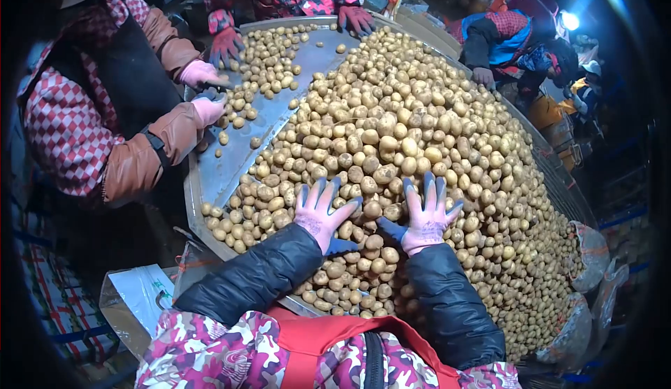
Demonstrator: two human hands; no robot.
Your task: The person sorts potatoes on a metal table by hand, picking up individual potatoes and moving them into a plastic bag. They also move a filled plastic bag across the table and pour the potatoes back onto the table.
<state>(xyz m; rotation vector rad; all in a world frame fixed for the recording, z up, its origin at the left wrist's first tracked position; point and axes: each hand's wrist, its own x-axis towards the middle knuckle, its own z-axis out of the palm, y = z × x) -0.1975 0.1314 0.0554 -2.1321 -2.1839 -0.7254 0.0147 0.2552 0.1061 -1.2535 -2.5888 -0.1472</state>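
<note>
A large heap of small, round, yellow-brown potatoes (419,102) covers most of a metal sorting table (307,60). My left hand (323,215), in a pink glove with dark blue fingertips, lies on the near side of the heap with its fingers spread. To its right, my right hand (424,222), gloved the same way, also rests spread on the potatoes. Several potatoes lie in the gap between my two hands. Neither hand is closed around a potato. Dark padded sleeves cover both of my forearms.
At the left, a person in a checked jacket (70,130) works over potatoes with pink gloves. Another person's red-gloved hands (356,20) rest on the far rim. A cardboard box (133,301) stands at lower left. Filled sacks (590,256) hang at the right edge. People bend at upper right.
</note>
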